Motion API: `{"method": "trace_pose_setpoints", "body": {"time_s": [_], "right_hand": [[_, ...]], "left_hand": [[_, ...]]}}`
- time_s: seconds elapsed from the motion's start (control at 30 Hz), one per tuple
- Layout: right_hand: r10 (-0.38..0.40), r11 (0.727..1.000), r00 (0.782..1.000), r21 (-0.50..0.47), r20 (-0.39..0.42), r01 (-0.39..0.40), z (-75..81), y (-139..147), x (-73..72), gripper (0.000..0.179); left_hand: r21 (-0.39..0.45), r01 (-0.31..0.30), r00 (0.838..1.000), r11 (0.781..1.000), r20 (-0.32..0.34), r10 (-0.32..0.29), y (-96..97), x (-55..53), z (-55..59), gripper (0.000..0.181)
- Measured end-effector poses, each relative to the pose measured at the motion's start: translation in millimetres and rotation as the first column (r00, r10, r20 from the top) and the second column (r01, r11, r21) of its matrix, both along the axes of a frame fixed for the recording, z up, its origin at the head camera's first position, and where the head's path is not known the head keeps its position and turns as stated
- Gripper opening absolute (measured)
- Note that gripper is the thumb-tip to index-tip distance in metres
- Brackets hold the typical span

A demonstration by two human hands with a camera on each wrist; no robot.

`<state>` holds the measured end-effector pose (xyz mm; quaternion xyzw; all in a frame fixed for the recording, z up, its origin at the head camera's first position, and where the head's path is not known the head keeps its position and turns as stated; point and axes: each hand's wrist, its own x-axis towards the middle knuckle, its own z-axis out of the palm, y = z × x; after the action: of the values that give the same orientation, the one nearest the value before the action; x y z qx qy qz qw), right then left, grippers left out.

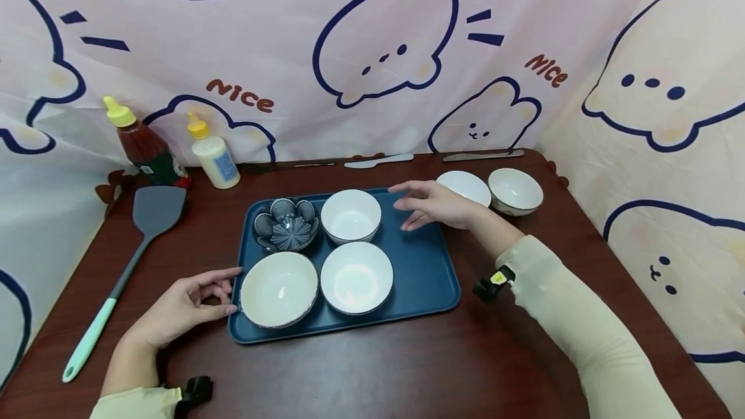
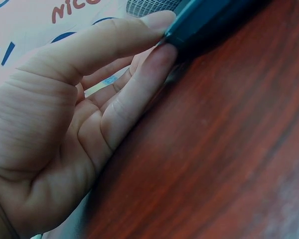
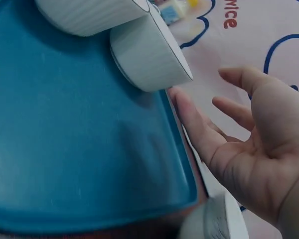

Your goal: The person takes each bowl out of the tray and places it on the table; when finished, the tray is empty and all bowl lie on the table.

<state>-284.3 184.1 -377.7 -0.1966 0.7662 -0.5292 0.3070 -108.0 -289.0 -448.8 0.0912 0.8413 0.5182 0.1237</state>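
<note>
My left hand (image 1: 187,302) is at the left edge of a blue rectangular tray (image 1: 421,277), with thumb and fingertips gripping its rim. In the left wrist view, the thumb (image 2: 119,37) lies against the rim and another fingertip is just beneath. On the tray, a white bowl (image 1: 351,212) and a dark blue bowl (image 1: 291,233) holding small flower-shaped dishes are at the back. A cream bowl (image 1: 279,290) and another white bowl (image 1: 357,277) are in front. My right hand (image 1: 433,204) hovers with loosely spread fingers over the tray's back right, holding nothing.
Two more bowls, one white (image 1: 464,187) and one patterned (image 1: 516,191), stand behind the right forearm. A grey spatula (image 1: 130,270) lies at the left. A red sauce bottle (image 1: 148,147), a white bottle (image 1: 215,157) and knives (image 1: 379,161) are along the back.
</note>
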Motion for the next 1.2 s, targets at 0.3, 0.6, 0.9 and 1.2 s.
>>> {"method": "trace_pose_setpoints", "body": {"time_s": [0.3, 0.6, 0.9, 1.2], "right_hand": [[0.055, 0.998, 0.989, -0.023, 0.138, -0.052, -18.6, -32.2, -3.8, 0.061], [0.004, 0.996, 0.963, -0.085, 0.269, 0.02, -33.4, -46.4, -8.1, 0.063], [-0.095, 0.984, 0.942, -0.116, 0.322, 0.139, -30.9, -49.6, -4.6, 0.065], [-0.164, 0.972, 0.942, -0.113, 0.292, 0.205, -24.8, -35.7, -0.6, 0.066]], "left_hand": [[0.002, -0.011, 1.0, 1.0, 0.021, 0.011, 0.1, -0.5, 0.1, 0.062], [0.013, -0.01, 1.0, 1.0, 0.023, 0.01, -0.3, 0.1, -0.3, 0.062], [0.026, -0.003, 1.0, 1.0, 0.006, 0.003, -1.4, 0.0, -0.8, 0.061], [0.04, 0.002, 1.0, 0.999, 0.0, -0.002, -3.0, -0.7, -2.0, 0.061]]}}
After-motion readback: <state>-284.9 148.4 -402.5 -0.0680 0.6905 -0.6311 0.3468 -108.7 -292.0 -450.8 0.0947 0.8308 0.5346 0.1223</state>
